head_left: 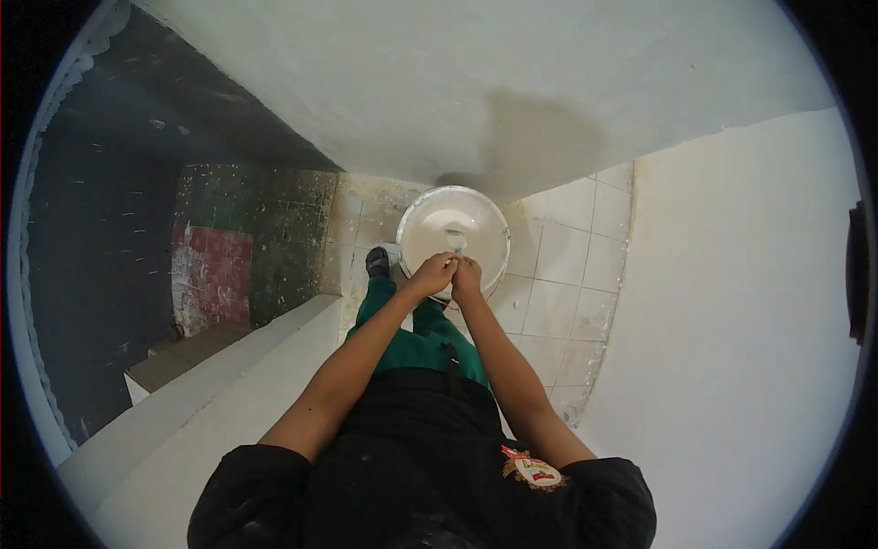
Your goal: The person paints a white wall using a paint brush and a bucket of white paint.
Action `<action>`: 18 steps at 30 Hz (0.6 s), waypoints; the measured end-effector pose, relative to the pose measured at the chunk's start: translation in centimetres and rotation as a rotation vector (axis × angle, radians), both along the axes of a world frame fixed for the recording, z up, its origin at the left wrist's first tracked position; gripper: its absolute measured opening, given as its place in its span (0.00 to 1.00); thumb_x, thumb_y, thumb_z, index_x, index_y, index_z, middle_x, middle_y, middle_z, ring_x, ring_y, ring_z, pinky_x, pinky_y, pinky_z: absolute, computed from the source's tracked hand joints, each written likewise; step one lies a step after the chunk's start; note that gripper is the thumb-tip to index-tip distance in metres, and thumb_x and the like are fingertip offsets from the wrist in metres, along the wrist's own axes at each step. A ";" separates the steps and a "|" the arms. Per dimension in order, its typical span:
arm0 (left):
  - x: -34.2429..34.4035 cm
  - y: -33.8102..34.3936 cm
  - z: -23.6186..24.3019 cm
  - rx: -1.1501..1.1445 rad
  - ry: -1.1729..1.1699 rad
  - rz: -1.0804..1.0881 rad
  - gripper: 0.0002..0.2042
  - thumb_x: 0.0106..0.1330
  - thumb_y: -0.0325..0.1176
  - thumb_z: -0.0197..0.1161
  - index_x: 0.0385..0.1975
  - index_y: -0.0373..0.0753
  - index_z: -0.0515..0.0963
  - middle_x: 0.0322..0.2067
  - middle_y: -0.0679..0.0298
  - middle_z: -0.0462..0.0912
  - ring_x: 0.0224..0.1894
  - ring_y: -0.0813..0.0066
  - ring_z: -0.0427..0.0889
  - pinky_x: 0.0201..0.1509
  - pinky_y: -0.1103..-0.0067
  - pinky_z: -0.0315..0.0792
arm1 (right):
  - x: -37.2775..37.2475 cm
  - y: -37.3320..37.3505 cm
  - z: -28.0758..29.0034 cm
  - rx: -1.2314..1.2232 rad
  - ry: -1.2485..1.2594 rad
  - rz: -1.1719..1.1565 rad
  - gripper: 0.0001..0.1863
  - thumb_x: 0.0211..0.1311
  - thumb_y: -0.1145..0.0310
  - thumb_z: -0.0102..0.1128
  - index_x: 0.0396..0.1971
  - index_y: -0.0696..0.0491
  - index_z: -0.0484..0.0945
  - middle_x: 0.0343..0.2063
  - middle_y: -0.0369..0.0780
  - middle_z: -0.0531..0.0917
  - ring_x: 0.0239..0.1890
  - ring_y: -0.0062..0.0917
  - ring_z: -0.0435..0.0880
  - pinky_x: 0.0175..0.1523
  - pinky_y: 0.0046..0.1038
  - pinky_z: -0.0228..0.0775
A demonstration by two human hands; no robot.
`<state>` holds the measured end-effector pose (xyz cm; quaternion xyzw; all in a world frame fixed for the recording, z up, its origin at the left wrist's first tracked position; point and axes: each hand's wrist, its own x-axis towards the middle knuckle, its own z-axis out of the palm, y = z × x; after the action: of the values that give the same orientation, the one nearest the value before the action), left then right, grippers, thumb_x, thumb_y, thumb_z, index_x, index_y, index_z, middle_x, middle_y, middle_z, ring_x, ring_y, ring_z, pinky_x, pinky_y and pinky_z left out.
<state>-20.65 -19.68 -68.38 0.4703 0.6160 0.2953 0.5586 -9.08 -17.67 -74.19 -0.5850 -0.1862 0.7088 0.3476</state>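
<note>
A round white bucket of pale, creamy liquid stands on the tiled floor in front of me. My left hand and my right hand meet over its near side, fingers closed around a small tool with a whitish end and a bit of blue. That end shows over the liquid; whether it touches the surface I cannot tell. My fingers hide the rest of the tool.
My dark shoe is left of the bucket. A white wall rises beyond it, another at right. A low white ledge runs at left, beside a dark wall. Pale, stained tiles surround the bucket.
</note>
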 end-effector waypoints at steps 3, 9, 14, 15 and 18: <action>1.2 0.4 -0.4 -0.047 0.004 0.075 0.17 0.70 0.36 0.52 0.50 0.33 0.78 0.48 0.49 0.83 0.50 0.57 0.82 0.56 0.69 0.73 | 0.9 2.0 -1.3 -0.009 -0.029 -0.018 0.09 0.62 0.74 0.54 0.36 0.64 0.78 0.27 0.42 0.79 0.27 0.26 0.81 0.29 0.25 0.72; 0.4 -0.8 -1.4 -0.084 -0.077 0.075 0.16 0.73 0.35 0.50 0.52 0.31 0.76 0.48 0.54 0.82 0.54 0.67 0.78 0.62 0.74 0.67 | 0.7 2.6 -2.6 -0.118 -0.052 -0.113 0.12 0.60 0.76 0.55 0.41 0.67 0.74 0.32 0.47 0.79 0.26 0.34 0.81 0.30 0.30 0.75; 0.5 -1.3 -1.6 -0.144 -0.161 0.147 0.16 0.74 0.35 0.50 0.53 0.30 0.75 0.49 0.57 0.82 0.55 0.69 0.77 0.62 0.75 0.67 | 0.5 2.1 -2.7 -0.121 -0.008 -0.085 0.13 0.60 0.76 0.56 0.42 0.68 0.74 0.33 0.48 0.79 0.28 0.35 0.81 0.32 0.33 0.76; 0.4 -1.4 -1.7 -0.142 -0.157 0.148 0.16 0.74 0.35 0.50 0.53 0.30 0.75 0.49 0.57 0.82 0.55 0.69 0.77 0.62 0.75 0.67 | 0.4 2.0 -2.6 -0.125 -0.015 -0.069 0.13 0.60 0.75 0.56 0.41 0.68 0.74 0.33 0.48 0.79 0.28 0.36 0.81 0.32 0.33 0.77; 0.5 -1.3 -1.7 -0.177 -0.125 0.181 0.17 0.74 0.35 0.51 0.54 0.31 0.75 0.50 0.58 0.81 0.55 0.70 0.77 0.62 0.75 0.67 | 0.2 2.0 -2.7 -0.121 -0.022 -0.056 0.13 0.60 0.76 0.54 0.41 0.71 0.72 0.34 0.50 0.78 0.30 0.38 0.83 0.33 0.33 0.80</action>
<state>-20.11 -21.03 -70.04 0.3423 0.6437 0.3176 0.6064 -8.84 -15.70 -76.86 -0.6177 -0.1306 0.7022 0.3291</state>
